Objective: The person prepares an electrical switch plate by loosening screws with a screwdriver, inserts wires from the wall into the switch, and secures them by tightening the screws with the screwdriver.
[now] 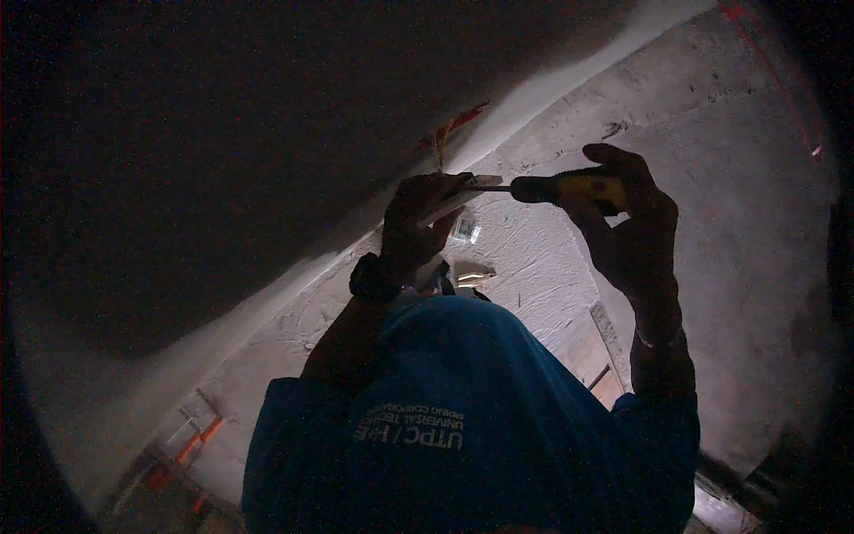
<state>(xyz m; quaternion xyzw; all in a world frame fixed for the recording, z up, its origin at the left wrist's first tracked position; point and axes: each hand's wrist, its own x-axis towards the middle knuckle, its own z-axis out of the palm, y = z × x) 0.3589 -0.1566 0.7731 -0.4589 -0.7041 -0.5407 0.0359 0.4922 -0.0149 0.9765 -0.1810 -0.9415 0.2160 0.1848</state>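
Observation:
My left hand (pixel 409 214) grips a small pale plate-like fitting (pixel 445 206) beside the dark wall (pixel 205 169). Thin pale wires (pixel 439 147) rise behind the fitting to an orange conduit (pixel 467 117) at the wall. My right hand (pixel 636 231) has its fingers round a yellow-and-black screwdriver (pixel 583 188), held horizontally with its shaft reaching the fitting; the exact contact at the tip is too dark to make out.
Below are a rough pale floor (pixel 525 249), a small white item (pixel 465 230) and another small object (pixel 471 276). Orange pieces (pixel 209 430) lie at lower left. A thin red line (pixel 774 62) curves at upper right. My blue-shirted body fills the lower middle.

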